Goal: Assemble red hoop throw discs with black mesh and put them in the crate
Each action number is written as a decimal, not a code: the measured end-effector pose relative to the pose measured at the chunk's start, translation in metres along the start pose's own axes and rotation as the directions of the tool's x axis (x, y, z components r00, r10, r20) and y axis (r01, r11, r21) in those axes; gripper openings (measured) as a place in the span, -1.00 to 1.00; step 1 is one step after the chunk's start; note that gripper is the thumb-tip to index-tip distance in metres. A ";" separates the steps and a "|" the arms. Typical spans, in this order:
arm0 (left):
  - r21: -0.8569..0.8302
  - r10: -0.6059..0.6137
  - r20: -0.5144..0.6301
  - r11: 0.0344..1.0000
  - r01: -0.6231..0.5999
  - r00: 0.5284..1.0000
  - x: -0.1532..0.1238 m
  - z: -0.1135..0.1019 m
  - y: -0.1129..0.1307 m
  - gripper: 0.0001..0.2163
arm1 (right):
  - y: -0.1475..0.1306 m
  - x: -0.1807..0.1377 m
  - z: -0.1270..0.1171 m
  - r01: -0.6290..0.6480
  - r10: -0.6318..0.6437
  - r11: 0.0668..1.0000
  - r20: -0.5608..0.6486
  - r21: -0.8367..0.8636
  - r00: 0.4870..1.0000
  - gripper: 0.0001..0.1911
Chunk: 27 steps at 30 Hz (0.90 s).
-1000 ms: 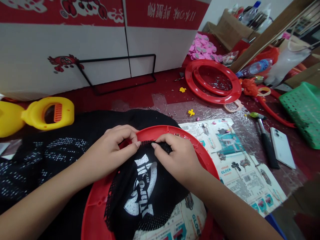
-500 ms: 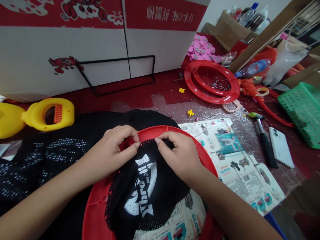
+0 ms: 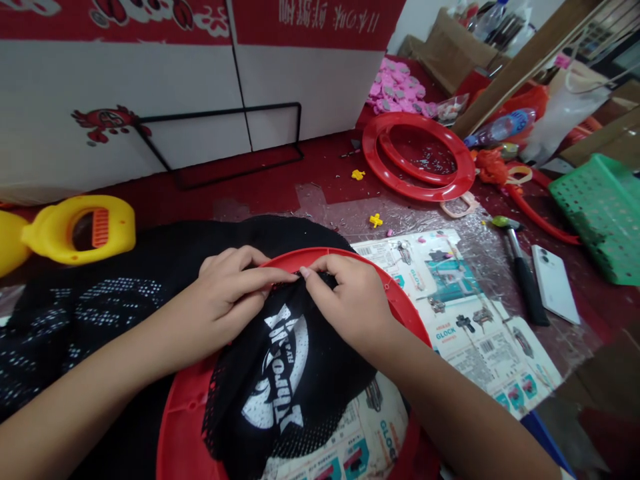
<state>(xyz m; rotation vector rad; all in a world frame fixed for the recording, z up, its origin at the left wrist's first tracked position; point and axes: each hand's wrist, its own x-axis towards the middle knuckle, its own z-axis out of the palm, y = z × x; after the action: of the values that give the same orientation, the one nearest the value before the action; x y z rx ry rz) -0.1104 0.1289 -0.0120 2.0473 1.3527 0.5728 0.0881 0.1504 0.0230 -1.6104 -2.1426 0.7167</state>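
Observation:
A red plastic ring (image 3: 187,407) lies in front of me, with black mesh fabric (image 3: 320,360) bearing a white printed logo across its opening. At the ring's far inner edge, my right hand (image 3: 350,300) pinches the edge of the fabric between thumb and forefinger. My left hand (image 3: 235,287) is beside it, its forefinger stretched out and its tip touching the fabric edge close to the right thumb. The left thumb lies lower, near the rim, and its other fingers are curled over the ring. More black cloth (image 3: 125,313) spreads under the ring to the left.
Printed cardboard (image 3: 480,327) lies under the ring, with a hammer (image 3: 525,280) and a white phone (image 3: 555,283) to its right. Red rings (image 3: 370,150), a green basket (image 3: 600,213) and a yellow plastic piece (image 3: 83,230) stand around. A large carton (image 3: 190,80) blocks the back.
My left forefinger has stretched to the right, up to my right thumb, where before it was bent towards the left thumb. The view has shifted slightly.

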 end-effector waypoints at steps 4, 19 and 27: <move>-0.003 0.008 -0.013 1.000 -0.008 1.000 0.000 0.001 0.000 -0.66 | -0.001 0.001 0.000 -0.007 0.007 1.000 0.006 0.011 1.000 -0.81; 0.073 0.029 -0.006 0.997 -0.029 1.000 -0.002 0.001 -0.002 -0.65 | -0.004 0.003 0.000 -0.030 0.030 0.999 0.009 -0.043 0.999 -0.81; 0.159 0.044 0.014 0.986 -0.045 0.999 -0.003 0.003 -0.005 -0.65 | -0.006 0.005 0.002 -0.061 0.064 0.990 0.017 -0.127 0.998 -0.80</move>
<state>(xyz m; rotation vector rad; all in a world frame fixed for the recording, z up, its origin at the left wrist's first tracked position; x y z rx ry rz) -0.1129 0.1272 -0.0172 2.2100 1.3891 0.4863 0.0811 0.1531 0.0248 -1.7491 -2.2006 0.6308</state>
